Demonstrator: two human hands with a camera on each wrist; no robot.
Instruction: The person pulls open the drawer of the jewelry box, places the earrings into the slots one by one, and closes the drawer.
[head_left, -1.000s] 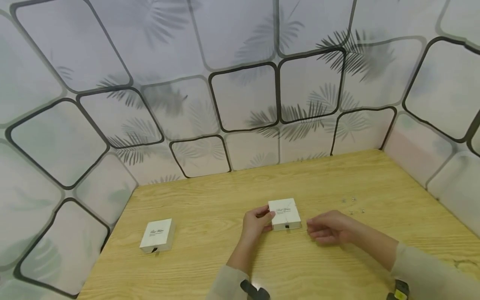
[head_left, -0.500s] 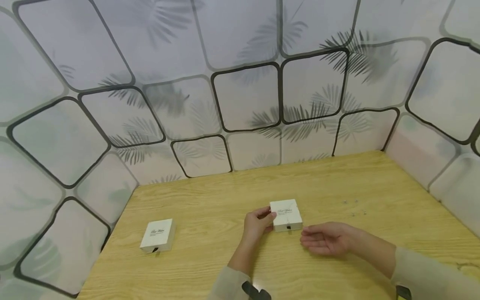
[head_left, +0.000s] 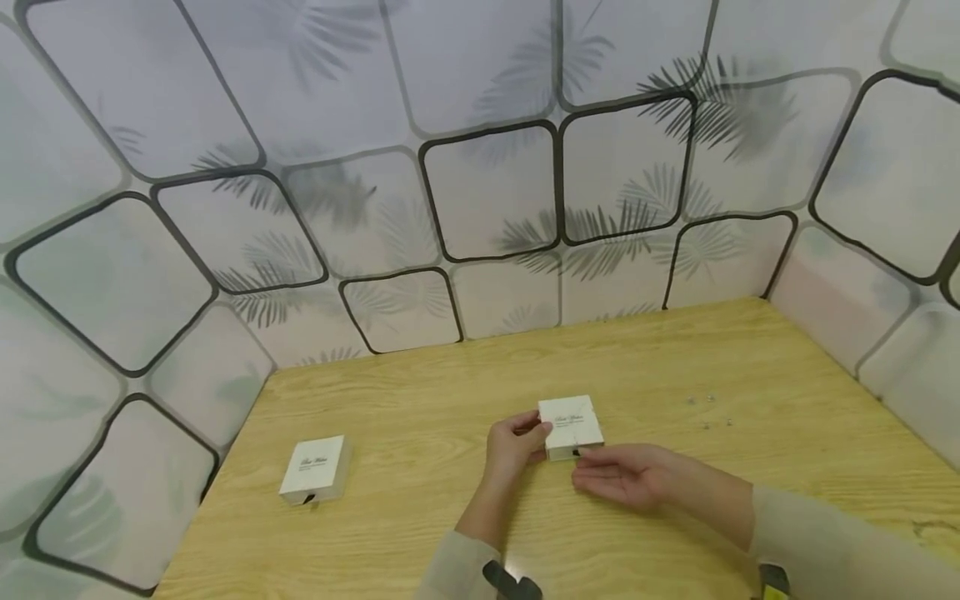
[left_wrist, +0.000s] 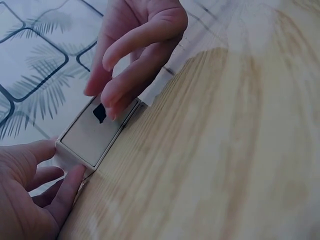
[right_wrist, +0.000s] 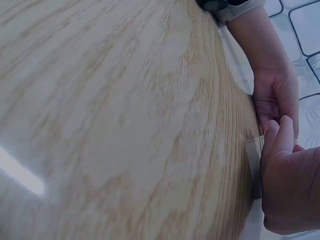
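A small white drawer-style gift box (head_left: 570, 417) with dark script lettering rests on the table. My left hand (head_left: 512, 447) grips its left side, thumb along the top edge in the head view. In the left wrist view the box's drawer front (left_wrist: 87, 137) faces the camera, with a black pull tab (left_wrist: 99, 113) on it. At that tab are the fingertips of my right hand (head_left: 630, 477), loosely bent and not closed round it. The right wrist view has my right hand (right_wrist: 290, 185) overlapping the left, and the box is mostly hidden there.
A second white gift box (head_left: 313, 467) with a black tab stands to the left on the wooden table (head_left: 420, 533). Several tiny shiny pieces (head_left: 706, 425) lie at the right. Patterned panels (head_left: 495, 200) rise behind and at both sides.
My right hand has moved left, from beside the box's right corner to the black tab at its front. My left hand keeps its grip on the box, which stays in place.
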